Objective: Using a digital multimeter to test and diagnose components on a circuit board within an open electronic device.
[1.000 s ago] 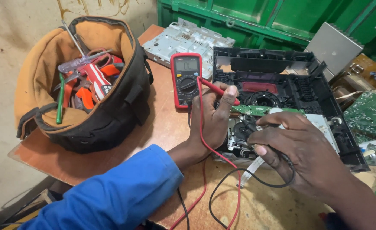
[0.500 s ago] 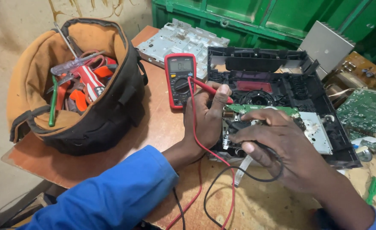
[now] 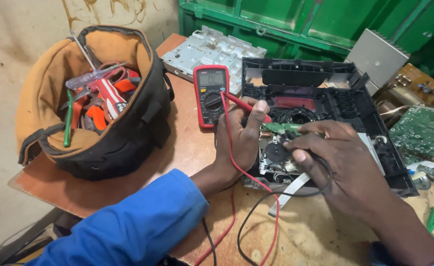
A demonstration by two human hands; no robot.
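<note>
A slim red probe (image 3: 246, 105) slants onto the small green circuit board (image 3: 281, 128) inside the opened black casing (image 3: 325, 93).

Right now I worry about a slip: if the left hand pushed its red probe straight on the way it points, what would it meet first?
Probably the small green circuit board just beyond the left hand; depth unclear.

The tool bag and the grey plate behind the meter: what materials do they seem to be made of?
The tool bag looks like woven fabric, tan with black trim: its walls sag and fold softly. The grey plate looks like stamped sheet metal, matt silver, with punched holes and bent edges, though painted plastic cannot be ruled out. The meter between them has a red, rubbery-looking shell.
</note>
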